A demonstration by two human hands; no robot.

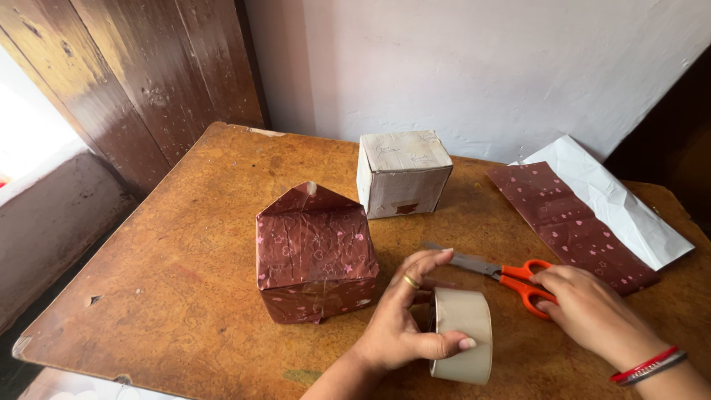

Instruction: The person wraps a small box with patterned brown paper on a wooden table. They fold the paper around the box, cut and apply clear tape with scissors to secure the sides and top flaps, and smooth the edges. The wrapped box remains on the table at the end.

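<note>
My left hand [404,318] grips a roll of clear packing tape [463,337] standing on its edge near the table's front. My right hand [585,307] has its fingers on the orange handles of a pair of scissors [503,272], whose blades point left, just behind the tape roll. To the left of my left hand stands a box wrapped in shiny maroon paper with small pink stars [315,255], its top flap pointing up and back.
A white paper-covered box [402,174] stands at the back of the wooden table [185,281]. A loose sheet of maroon wrapping paper with a white underside [592,215] lies at the right. A dark wooden door [141,74] and a white wall stand behind.
</note>
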